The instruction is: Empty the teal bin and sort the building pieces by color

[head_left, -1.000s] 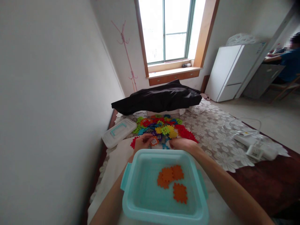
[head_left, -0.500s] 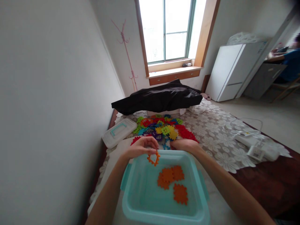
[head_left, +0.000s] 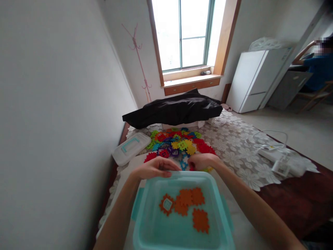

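Observation:
My left hand (head_left: 156, 168) is at the far rim of a light teal plastic tub (head_left: 179, 239). Its fingers stretch out behind the rim, the thumb lies near the rim's top, and it holds nothing. Inside the tub lie several flat orange gear-edged pieces (head_left: 201, 220); one orange piece with a framed, pale opening (head_left: 167, 204) lies at the left. Beyond the tub's far edge my right hand (head_left: 201, 161) is closed and low over the pieces there. What its fingers grip, if anything, is hidden. A blue piece (head_left: 184, 162) lies beside it.
Mixed coloured gear-edged pieces (head_left: 183, 144) are piled behind the tub. The tub's lid (head_left: 132, 148) lies by the left wall. A black cover (head_left: 174, 109) lies at the back. White cable and plastic (head_left: 291, 166) are on the right. A person in blue (head_left: 317, 71) sits far right.
My left hand has let go of the orange framed piece, which now lies in the tub, and its fingers have straightened at the rim. My right hand stays closed behind the tub.

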Demonstrator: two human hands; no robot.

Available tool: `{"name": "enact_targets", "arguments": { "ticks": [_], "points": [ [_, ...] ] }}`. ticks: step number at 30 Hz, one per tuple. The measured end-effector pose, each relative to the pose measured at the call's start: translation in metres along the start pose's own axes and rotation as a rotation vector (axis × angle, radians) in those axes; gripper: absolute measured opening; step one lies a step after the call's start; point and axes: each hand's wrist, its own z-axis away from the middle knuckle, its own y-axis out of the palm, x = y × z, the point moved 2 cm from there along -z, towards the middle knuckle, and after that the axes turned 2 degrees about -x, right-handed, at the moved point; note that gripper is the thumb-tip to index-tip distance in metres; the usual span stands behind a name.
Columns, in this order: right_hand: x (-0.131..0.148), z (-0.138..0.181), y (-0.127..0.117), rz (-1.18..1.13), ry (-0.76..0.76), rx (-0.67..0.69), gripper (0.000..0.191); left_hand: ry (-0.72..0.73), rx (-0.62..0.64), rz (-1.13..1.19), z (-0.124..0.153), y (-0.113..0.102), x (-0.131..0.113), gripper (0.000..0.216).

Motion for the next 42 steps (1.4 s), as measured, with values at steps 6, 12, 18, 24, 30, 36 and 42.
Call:
{"name": "enact_targets", "arguments": {
  "ticks": [6, 12, 18, 24, 30, 36, 42],
  "points": [
    [-0.018, -0.019, -0.011, -0.192, -0.192, -0.238, 0.02, -0.131, 0.265, -0.133, 0.005, 0.015, -0.011, 0.072],
    [-0.021, -0.016, -0.018, -0.218, -0.153, -0.395, 0.035, -0.168, 0.372, -0.253, -0.004, 0.04, -0.021, 0.059],
    [-0.026, -0.021, -0.019, -0.261, -0.179, -0.507, 0.018, -0.073, 0.475, -0.246, -0.013, 0.06, -0.017, 0.058],
    [0.007, 0.008, -0.038, -0.73, -0.471, -0.538, 0.03, -0.162, 0.514, -0.166, -0.018, 0.054, -0.006, 0.062],
    [0.068, 0.078, -0.048, -0.776, -0.773, -0.106, 0.049, -0.253, 0.489, 0.012, -0.019, 0.03, 0.015, 0.049],
    [0.03, 0.028, -0.045, -0.701, -0.508, -0.616, 0.039, -0.297, 0.491, 0.056, -0.022, 0.043, 0.015, 0.051],
    [-0.028, -0.031, -0.019, -0.466, -0.068, -1.061, 0.034, -0.301, 0.435, 0.092, -0.026, 0.056, 0.011, 0.058]
  ]
}}
